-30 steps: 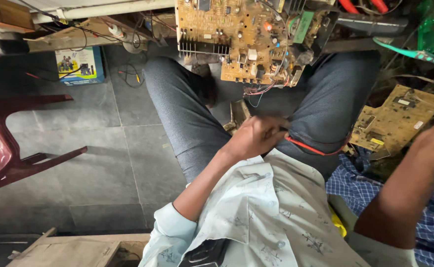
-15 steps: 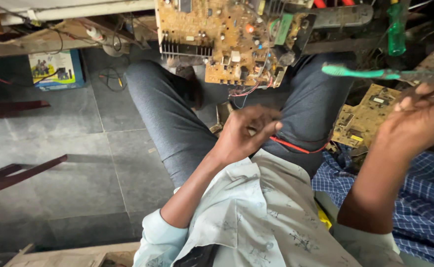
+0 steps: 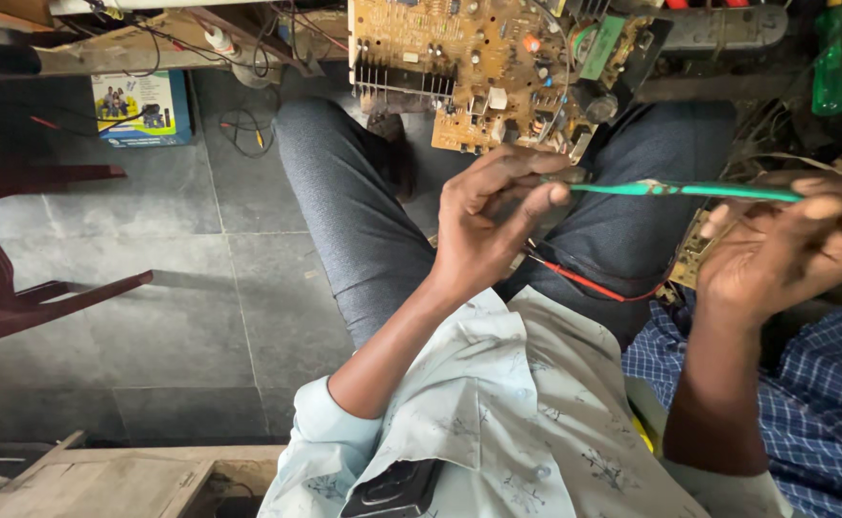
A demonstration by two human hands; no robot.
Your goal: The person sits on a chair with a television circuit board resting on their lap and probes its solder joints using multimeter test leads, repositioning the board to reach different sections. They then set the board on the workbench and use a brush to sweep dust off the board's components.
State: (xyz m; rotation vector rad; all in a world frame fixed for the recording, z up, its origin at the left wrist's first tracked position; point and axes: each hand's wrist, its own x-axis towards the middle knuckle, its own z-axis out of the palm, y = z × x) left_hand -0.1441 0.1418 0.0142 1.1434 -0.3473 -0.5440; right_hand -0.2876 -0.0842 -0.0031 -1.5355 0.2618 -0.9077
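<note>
My right hand (image 3: 785, 254) grips a long thin green tool (image 3: 689, 190) that lies level across my lap. My left hand (image 3: 483, 230) is raised in front of me, and its thumb and fingers pinch the tool's left end. A brown circuit board (image 3: 483, 72) crowded with parts hangs just above and beyond the left hand. A red wire (image 3: 584, 280) runs over my grey trousers (image 3: 344, 211) below both hands.
A dark red chair (image 3: 18, 288) stands on the grey tiled floor at the left. A blue box (image 3: 138, 107) sits under a wooden bench edge (image 3: 152, 43). Blue checked cloth (image 3: 824, 403) lies at the right, a green-handled tool (image 3: 831, 67) hangs above, and a wooden box (image 3: 105, 480) is at bottom left.
My left hand has lifted off my lap. My right hand swung the green tool leftward until its end met the left fingers. The camera has shifted right.
</note>
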